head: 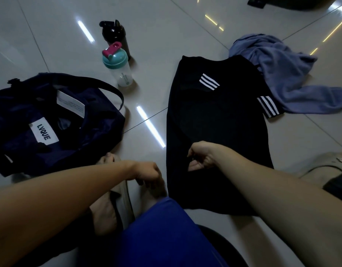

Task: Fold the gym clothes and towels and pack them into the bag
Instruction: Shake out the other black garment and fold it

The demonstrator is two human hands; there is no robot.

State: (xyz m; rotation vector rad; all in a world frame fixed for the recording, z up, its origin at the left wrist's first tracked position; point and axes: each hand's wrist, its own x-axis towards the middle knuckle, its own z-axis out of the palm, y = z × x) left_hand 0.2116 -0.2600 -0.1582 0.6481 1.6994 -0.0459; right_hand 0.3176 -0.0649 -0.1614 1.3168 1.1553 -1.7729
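Glossy pale floor tiles (158, 20), dim light, ceiling strips reflected; the person sits on the floor with the work spread in front.

Right hand (200, 158): fingers curled under, thumb closing toward them, pinching a small ridge of cloth low on the black T-shirt (214, 116). The grip sits mid-panel, probably to lift the lower part for a fold.

Left hand (149, 172): fingers curled downward just beside the shirt's left lower edge. Blur and dark cloth hide the tips, so I cannot tell whether it has the hem or nothing.

T-shirt lies flat, collar end away from the person. One striped sleeve is turned in over the body, so three white stripes show mid-chest; the other striped sleeve sticks out to the right. Judgement: the fold is partly done on one side only.

Blue-grey towel (281, 74) lies crumpled past the shirt's far right corner, touching or overlapping the out-turned sleeve, not yet folded.

Navy LVQUE bag (50, 122) sits well to the left, mouth slack and open, handle arching over it, within the left arm's reach for packing.

Two shaker bottles stand just beyond the bag: a clear one with teal lid (118, 64) and behind it, touching or nearly so, a black one (116, 35).
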